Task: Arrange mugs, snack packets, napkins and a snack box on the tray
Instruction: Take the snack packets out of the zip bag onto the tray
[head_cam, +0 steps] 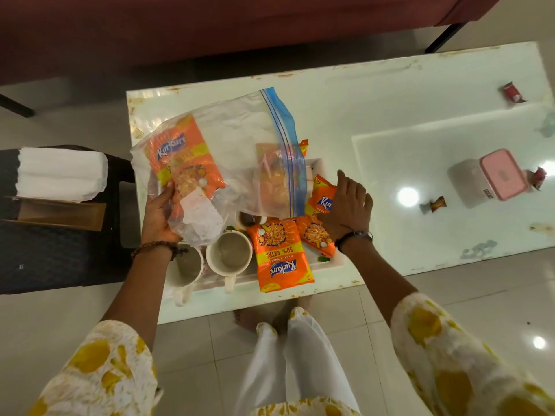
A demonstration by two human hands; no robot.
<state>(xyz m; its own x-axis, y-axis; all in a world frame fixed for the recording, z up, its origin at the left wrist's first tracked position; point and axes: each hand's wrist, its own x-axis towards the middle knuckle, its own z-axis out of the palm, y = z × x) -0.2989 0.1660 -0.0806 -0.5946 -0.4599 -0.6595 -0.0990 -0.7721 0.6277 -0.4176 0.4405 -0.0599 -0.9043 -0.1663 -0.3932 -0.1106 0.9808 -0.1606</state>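
My left hand (159,214) holds up a clear zip bag (237,139) with an orange snack packet (180,154) inside it, above the white tray (336,262). On the tray lie orange snack packets (282,256) and two pale mugs (229,255) (186,265), with a third cup (247,219) partly hidden under the bag. My right hand (345,208) hovers open, fingers spread, just over two packets (319,235) at the tray's right side. A stack of white napkins (60,172) rests on the dark stool at left. The pink-lidded snack box (492,178) stands on the table to the right.
The glass table (390,94) carries small wrapped sweets (515,93) (437,204) (539,177). A dark stool (45,259) with a cardboard box (60,211) stands to the left. A maroon sofa (210,25) runs behind. My legs and feet are below the table edge.
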